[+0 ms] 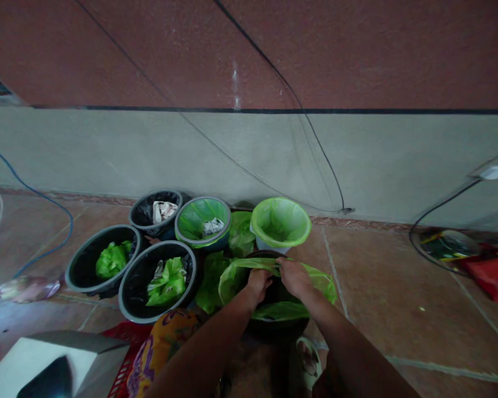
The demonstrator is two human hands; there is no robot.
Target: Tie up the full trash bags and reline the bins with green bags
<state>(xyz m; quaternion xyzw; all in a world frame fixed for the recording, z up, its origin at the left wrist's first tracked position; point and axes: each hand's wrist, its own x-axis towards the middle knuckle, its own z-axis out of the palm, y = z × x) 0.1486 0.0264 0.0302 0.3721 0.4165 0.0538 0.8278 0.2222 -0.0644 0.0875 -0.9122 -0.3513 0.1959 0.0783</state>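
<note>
Green bag (pixel 231 282) sits over the dark bin (pixel 279 333), left hand (pixel 259 284) and right hand (pixel 294 276) both pinching its far edge — fingers curled in snug. Thin-looking stuff, so a hard tug could probably rip it.

2 dark cables (pixel 323 151) cross the wall (pixel 398 66) (red above, grey below). At left, a blue cord (pixel 37 191) trails onto the tiled floor (pixel 377 293); nearer, a red basket (pixel 126 365) shows beside a white box (pixel 29 359).

The green liner (pixel 235 276) is hiding much of the dark bin (pixel 277 330), while the lower frame edge is cutting off the white box (pixel 81 362).
</note>
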